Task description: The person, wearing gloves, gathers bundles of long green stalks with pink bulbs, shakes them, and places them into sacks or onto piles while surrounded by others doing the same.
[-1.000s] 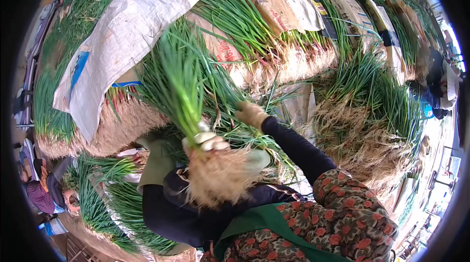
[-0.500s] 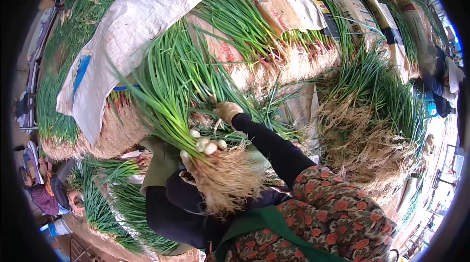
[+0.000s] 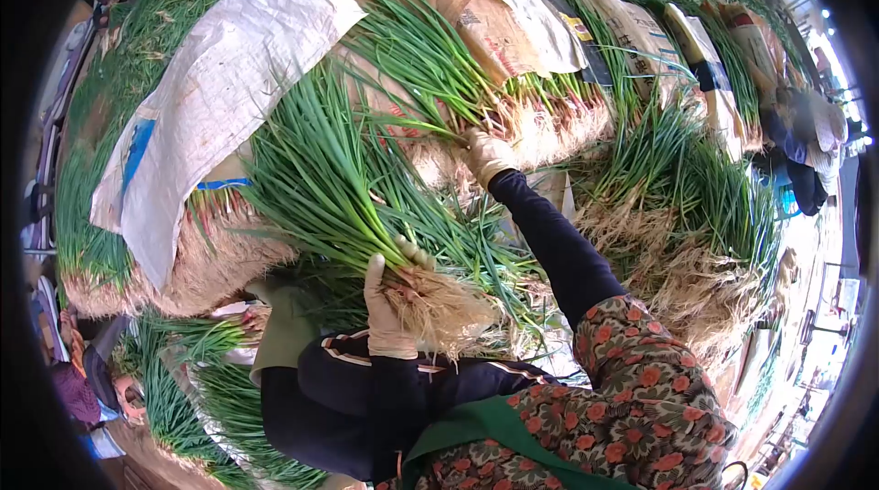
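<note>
My left hand [image 3: 388, 311], in a pale glove, is closed around a bunch of green onions [image 3: 371, 215] near the root end. Its thumb and fingertips show on either side of the stalks, and the long green leaves fan out to the upper left. Tangled pale roots [image 3: 441, 307] hang over my lap. My right hand [image 3: 488, 158], also gloved, reaches forward to the pile of green onions [image 3: 439, 55]. Its fingers are curled at the lower ends of some stalks there, partly hiding them.
A white woven sack [image 3: 229, 50] drapes over onions at the left, and brown paper sacks [image 3: 494, 27] cover others ahead. More onions with matted roots [image 3: 668, 243] lie at the right. Other people are at the far left and right edges.
My right hand has moved forward and to the right, onto the stalks of the pile. The bunch in my left hand has swung, its leaves now pointing farther up and its roots smaller in view.
</note>
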`<control>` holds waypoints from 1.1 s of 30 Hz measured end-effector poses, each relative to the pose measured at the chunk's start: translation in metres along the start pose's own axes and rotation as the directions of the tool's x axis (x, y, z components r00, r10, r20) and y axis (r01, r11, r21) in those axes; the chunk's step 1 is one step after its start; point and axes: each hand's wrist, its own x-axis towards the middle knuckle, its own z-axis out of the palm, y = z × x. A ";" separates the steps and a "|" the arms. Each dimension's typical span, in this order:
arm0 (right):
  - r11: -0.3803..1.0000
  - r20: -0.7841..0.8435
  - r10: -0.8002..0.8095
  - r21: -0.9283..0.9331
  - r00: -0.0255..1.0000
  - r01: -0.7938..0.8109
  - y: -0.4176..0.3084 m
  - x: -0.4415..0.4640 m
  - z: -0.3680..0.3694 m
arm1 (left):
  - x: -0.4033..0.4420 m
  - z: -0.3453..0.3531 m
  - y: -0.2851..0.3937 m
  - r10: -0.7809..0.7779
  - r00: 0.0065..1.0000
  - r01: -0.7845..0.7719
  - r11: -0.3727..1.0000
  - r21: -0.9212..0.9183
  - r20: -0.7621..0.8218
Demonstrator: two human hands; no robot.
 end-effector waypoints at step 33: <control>0.605 0.252 -0.574 0.772 0.779 0.197 -0.045 -0.160 -0.045 | -0.057 -0.040 -0.014 -0.036 0.956 0.025 0.999 0.040 0.293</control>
